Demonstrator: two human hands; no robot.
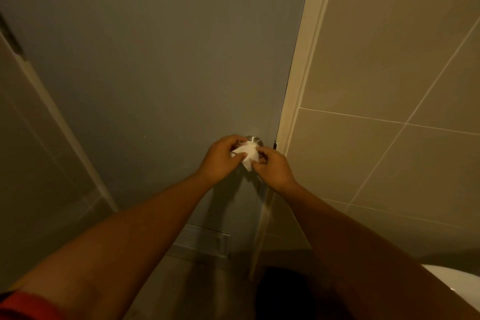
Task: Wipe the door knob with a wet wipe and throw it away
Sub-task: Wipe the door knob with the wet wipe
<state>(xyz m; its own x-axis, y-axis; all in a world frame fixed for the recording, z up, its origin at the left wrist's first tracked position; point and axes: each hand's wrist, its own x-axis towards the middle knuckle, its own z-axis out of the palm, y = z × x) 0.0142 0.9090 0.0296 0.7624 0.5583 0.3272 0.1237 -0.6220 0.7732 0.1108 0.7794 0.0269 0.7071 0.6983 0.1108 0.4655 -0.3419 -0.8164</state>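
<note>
A round silver door knob (255, 140) sits on the grey door (155, 60), near the door's right edge. Only its top rim shows; the rest is hidden behind a crumpled white wet wipe (247, 154). My left hand (222, 157) grips the wipe from the left, thumb and fingers pinched on it. My right hand (271, 166) pinches the wipe's right side. Both hands hold the wipe just in front of the knob.
A cream door frame (306, 65) runs along the door's right edge, with beige wall tiles (389, 86) beyond it. A vent grille (202, 244) sits low in the door. A white rounded fixture (452, 280) shows at the bottom right, and a dark object (283, 293) lies on the floor.
</note>
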